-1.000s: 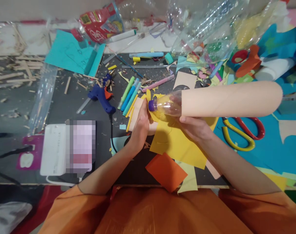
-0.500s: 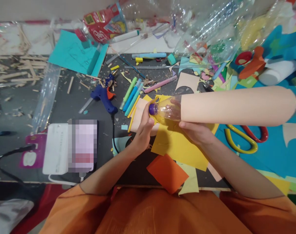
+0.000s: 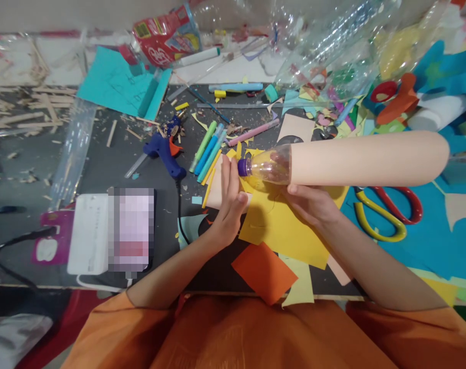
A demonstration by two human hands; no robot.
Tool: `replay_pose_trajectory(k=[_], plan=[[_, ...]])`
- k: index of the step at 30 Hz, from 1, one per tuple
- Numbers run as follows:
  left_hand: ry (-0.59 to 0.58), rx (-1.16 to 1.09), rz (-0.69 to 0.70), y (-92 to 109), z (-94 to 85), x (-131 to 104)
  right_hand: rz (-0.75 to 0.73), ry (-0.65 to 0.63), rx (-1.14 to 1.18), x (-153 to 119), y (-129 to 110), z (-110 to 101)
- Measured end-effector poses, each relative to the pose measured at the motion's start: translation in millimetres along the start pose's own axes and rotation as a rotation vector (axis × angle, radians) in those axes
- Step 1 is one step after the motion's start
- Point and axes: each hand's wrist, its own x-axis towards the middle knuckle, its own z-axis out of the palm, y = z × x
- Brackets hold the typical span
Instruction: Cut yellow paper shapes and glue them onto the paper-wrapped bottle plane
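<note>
A clear plastic bottle (image 3: 271, 163) lies sideways above the yellow paper (image 3: 287, 225), its purple cap (image 3: 244, 167) pointing left. Pale peach paper (image 3: 367, 158) wraps its body. My right hand (image 3: 312, 202) holds the bottle from below, near the paper's left edge, with the thumb in front and the other fingers partly hidden underneath. My left hand (image 3: 230, 205) is beside the cap, fingers extended upward and thumb apart, with nothing in its grasp. Whether its fingertips touch the cap is unclear.
A blue glue gun (image 3: 166, 156) and markers (image 3: 208, 148) lie left of the bottle. Scissors (image 3: 381, 215) are at right, an orange square (image 3: 264, 272) near the front edge. A phone (image 3: 133, 228) lies left; plastic bottles (image 3: 166, 38) stretch along the back.
My left hand's fingers have straightened and come away from around the cap. The wrapped bottle has tilted slightly, its right end shifting left and up.
</note>
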Motion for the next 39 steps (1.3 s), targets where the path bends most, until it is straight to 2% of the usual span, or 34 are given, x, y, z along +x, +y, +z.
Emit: replay_pose_trajectory(k=[7, 11, 16, 19, 22, 25, 30, 34, 39], plan=[[-0.090, -0.342, 0.004, -3, 2.6, 5, -0.043, -0.011, -0.019, 0, 0, -5], [-0.045, -0.356, 0.007, 1, 2.3, 8, -0.044, -0.027, -0.048, 1, 1, -10], [-0.076, -0.385, 0.023, 3, 0.6, 11, -0.049, -0.052, -0.078, 1, 3, -13], [-0.056, -0.393, 0.014, 1, -0.9, 11, -0.054, -0.054, -0.087, 1, 3, -12], [0.023, -0.386, -0.032, 0, -3.1, 12, -0.068, -0.037, -0.042, 2, 1, -10], [0.180, -0.322, -0.082, 1, -5.5, 13, -0.082, -0.042, 0.024, 4, -1, -9], [0.350, -0.129, 0.054, 6, -8.6, 15, -0.085, -0.065, 0.076, 4, -1, -9], [0.395, -0.149, 0.075, 8, -8.5, 18, -0.072, -0.086, 0.098, 3, 0, -10], [0.387, -0.243, 0.061, 6, -6.8, 21, -0.056, -0.086, 0.107, 3, 0, -11]])
